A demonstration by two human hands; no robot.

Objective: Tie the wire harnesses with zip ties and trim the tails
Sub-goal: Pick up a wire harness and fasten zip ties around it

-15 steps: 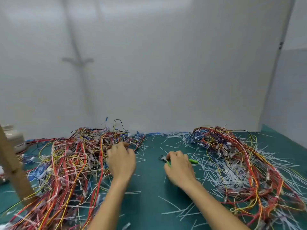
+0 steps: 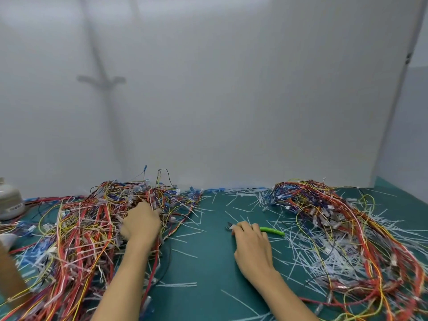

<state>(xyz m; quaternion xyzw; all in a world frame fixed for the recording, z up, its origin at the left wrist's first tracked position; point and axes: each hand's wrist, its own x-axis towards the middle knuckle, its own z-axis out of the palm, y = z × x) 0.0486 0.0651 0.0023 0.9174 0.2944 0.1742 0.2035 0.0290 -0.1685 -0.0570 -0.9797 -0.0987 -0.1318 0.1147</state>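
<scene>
Where the green surface (image 2: 208, 262) reaches its left edge, a tangled heap of wire harnesses (image 2: 81, 228) spreads from the far edge to the near left corner. The left grip (image 2: 141, 222) lies on this heap's inner side, fingertips buried among the wires; whether it grasps any cannot be told. Near the middle of the surface, the right grip (image 2: 251, 243) curls over the green-handled cutters (image 2: 272, 230), grasping them, with the metal tip protruding leftward and the handle rightward. A second heap of harnesses (image 2: 335, 228) occupies the right side, ringed by white trimmed tails (image 2: 301, 258). A white container (image 2: 10, 200) stands at the far left edge.
</scene>
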